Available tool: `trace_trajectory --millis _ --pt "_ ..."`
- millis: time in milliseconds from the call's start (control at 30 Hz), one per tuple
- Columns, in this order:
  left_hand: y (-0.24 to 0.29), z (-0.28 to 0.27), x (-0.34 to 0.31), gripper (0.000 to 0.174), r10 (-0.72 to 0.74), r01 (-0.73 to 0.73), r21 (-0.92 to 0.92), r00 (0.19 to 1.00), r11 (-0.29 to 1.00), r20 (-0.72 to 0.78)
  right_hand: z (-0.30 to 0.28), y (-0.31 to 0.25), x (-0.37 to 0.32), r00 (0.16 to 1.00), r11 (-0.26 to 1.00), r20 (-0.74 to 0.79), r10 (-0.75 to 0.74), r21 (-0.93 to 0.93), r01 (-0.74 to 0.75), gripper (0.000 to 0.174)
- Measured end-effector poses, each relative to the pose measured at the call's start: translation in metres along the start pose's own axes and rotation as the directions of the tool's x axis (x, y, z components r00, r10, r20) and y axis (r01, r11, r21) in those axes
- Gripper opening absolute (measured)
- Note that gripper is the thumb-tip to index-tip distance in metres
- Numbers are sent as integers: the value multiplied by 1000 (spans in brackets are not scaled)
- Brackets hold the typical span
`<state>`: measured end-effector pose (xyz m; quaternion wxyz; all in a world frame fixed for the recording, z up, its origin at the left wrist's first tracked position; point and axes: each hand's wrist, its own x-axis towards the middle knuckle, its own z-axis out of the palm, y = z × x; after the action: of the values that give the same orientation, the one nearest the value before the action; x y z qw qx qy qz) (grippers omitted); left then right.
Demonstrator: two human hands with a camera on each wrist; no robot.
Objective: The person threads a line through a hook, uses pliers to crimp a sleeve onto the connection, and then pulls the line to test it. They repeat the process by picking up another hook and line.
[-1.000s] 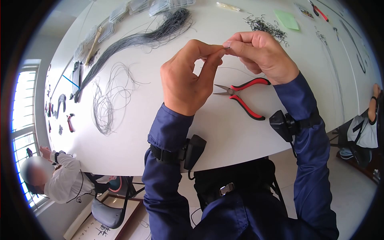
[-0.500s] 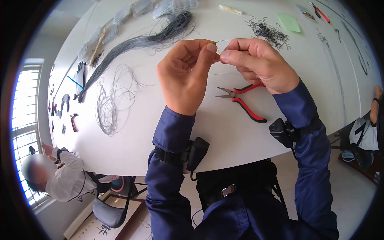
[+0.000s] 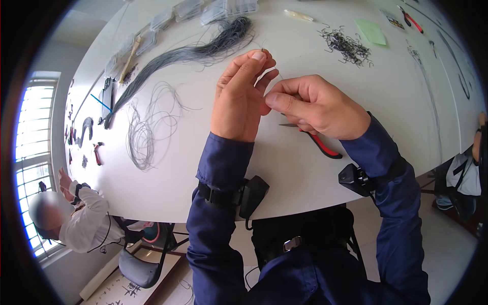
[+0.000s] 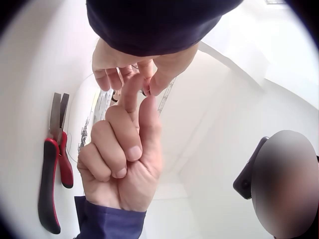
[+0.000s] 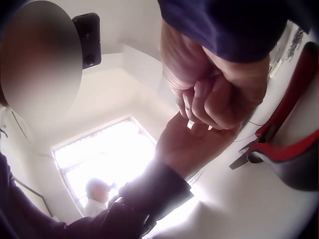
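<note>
My left hand point(image 3: 239, 99) is raised over the table, its thumb and forefinger pinching a small dark hook point(image 3: 263, 49) that is mostly hidden by the fingertips. Lower and to the right, my right hand point(image 3: 320, 108) pinches a thin line point(image 3: 280, 74) between thumb and bent forefinger; its other fingers are curled in. Part of this line shows between the two hands. Beneath the right hand lie needle-nose pliers point(image 3: 325, 147) with red and black handles, partly covered in the head view. The left wrist view shows the pliers point(image 4: 49, 184) with their jaws slightly parted.
A heap of dark hooks point(image 3: 345, 47) lies beyond my right hand, beside a green paper point(image 3: 371, 32). On the left are a long grey bundle of line point(image 3: 168, 63) and a loose tangle point(image 3: 145, 134). Clear plastic boxes point(image 3: 216, 11) stand behind. Another person point(image 3: 84, 223) sits at left.
The hands have moved apart: the left shifted up and slightly left with the hook, the right came down and left over the pliers, drawing the line.
</note>
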<state>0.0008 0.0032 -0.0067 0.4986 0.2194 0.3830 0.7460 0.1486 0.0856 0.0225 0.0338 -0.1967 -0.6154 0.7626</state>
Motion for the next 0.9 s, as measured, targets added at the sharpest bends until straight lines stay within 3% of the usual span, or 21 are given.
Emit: trace_trajectory --millis 133,233,333,433,533,633,767,900 --pt "2 -4 2 16 -18 18 -66 1000 998 -4 -2 -3 -2 1000 997 3 1 -83 0 23" --pt "5 -8 3 16 3 -6 -152 1000 988 -15 3 -5 -5 980 937 -75 -186 -315 153 22" --pt "9 -25 9 16 10 -33 -245 995 969 -95 23 -28 -29 978 907 -137 -158 -412 89 18" --pt "14 -35 12 14 -29 -32 -336 984 941 -175 36 -20 -44 946 866 -119 -302 -450 219 19" --pt "19 -39 13 13 -56 -32 -392 976 919 -212 44 -27 -61 963 872 -64 -262 -443 208 20" --pt "20 -42 14 13 -84 -18 -421 971 907 -222 57 -37 -77 991 962 -116 -72 -269 38 22" --pt "21 -43 15 14 -87 -15 -449 975 893 -205 68 -23 -82 983 982 -182 -27 -188 -7 21" --pt "25 -38 13 15 -104 -6 -487 975 873 -198 76 6 -79 949 794 -83 -304 -572 205 15"
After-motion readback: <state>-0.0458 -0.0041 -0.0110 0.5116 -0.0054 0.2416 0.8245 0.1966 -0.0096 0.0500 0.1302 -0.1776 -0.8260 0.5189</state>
